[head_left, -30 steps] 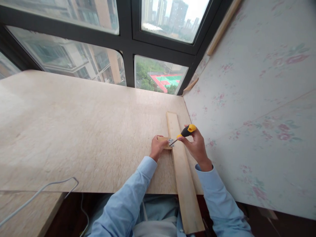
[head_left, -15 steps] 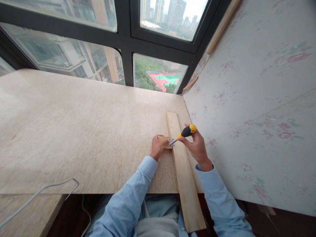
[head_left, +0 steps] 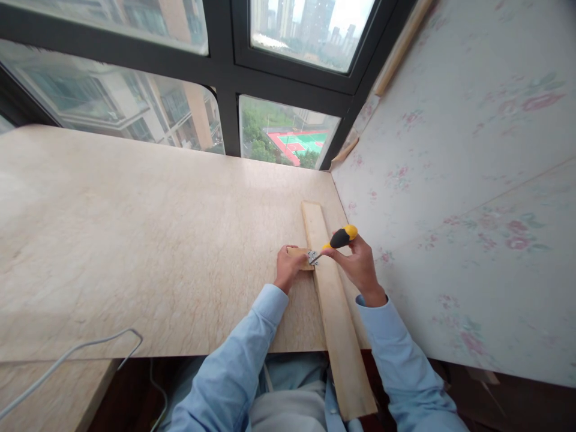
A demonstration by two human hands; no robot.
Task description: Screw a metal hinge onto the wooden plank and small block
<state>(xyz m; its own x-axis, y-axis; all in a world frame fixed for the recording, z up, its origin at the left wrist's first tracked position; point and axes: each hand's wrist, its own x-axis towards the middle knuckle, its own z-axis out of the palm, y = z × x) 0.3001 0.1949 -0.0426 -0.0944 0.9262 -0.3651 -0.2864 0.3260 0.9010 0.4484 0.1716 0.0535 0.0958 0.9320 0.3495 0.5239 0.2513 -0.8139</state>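
Note:
My right hand (head_left: pixel 357 263) is closed on a yellow and black screwdriver (head_left: pixel 342 236), its handle tilted up to the right. The screwdriver's tip meets a small metal hinge (head_left: pixel 312 257), which lies across the joint between two pieces of wood. My left hand (head_left: pixel 288 266) grips a short wooden block (head_left: pixel 300 258) from the left, fingers wrapped round it. This block butts against the left side of a long wooden board (head_left: pixel 335 312). The board's near end sticks out past the counter edge over my lap.
The boards lie on a beige marble-patterned counter (head_left: pixel 135 252). A floral papered wall (head_left: pixel 450 198) rises close on the right, and a dark-framed window (head_left: pixel 229 78) stands behind. A white cable (head_left: pixel 67 354) loops over the counter's front left.
Both hands stay nearly in place, the screwdriver still on the hinge. My right fingers have shifted slightly on the screwdriver. The whole view has moved a little.

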